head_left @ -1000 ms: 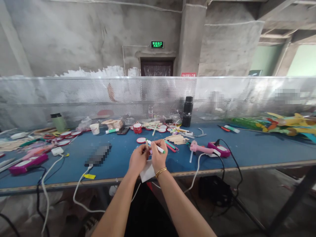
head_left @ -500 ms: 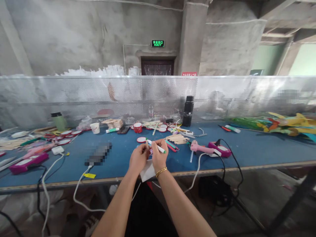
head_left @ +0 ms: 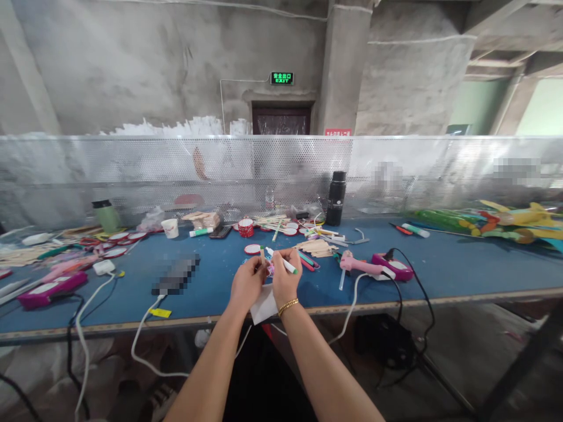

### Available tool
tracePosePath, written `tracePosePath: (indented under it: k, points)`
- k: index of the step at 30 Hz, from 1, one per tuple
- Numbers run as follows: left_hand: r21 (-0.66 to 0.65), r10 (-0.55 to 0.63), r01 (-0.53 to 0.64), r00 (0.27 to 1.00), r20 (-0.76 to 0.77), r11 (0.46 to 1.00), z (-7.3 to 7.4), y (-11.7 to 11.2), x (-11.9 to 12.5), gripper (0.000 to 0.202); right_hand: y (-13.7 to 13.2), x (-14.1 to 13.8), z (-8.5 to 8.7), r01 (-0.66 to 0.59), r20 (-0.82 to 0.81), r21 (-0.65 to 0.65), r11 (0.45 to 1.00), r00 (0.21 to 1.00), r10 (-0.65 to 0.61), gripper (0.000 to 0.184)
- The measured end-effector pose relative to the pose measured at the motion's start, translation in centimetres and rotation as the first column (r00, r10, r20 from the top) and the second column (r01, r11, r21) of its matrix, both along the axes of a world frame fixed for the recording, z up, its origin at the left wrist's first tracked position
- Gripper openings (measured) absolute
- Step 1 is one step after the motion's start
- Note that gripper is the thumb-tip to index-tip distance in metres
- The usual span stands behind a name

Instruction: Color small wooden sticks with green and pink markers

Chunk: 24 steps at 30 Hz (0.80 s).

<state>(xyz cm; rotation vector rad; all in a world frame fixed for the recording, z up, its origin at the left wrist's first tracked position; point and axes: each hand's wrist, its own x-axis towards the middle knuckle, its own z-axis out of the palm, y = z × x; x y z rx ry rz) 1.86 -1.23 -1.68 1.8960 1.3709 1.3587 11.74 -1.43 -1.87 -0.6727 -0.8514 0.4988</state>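
Hardly moved since a second ago; nudged marker (head_left: 288,266) slightly right. Grips it closed in right hand (head_left: 284,281), green end sticking out right. Pinches wooden stick (head_left: 263,255) in left hand (head_left: 246,284). Has white paper (head_left: 263,306) tucked below, at table (head_left: 211,287) edge.

blue table (head_left: 461,264), white marker (head_left: 281,261) (green cap), black bottle (head_left: 336,198)

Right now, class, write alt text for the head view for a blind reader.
The left hand pinches a wooden stick and the right hand holds a green-tipped marker over a cluttered blue table. A pink glue gun lies nearby.
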Motion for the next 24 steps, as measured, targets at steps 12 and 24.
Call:
tracePosePath:
  k: [12,24]
  points:
    - [-0.007,-0.032,0.032,0.999,0.0,0.999,0.18,-0.3,0.07,0.021,-0.15,-0.06,0.17,-0.024,0.008,0.006,1.0,1.0,0.024,0.017]
    - [-0.011,-0.024,0.024,1.0,-0.017,1.0,0.24,-0.36,0.09,0.021,-0.16,-0.02,0.06,-0.025,0.026,0.007,1.0,0.999,0.025,0.017]
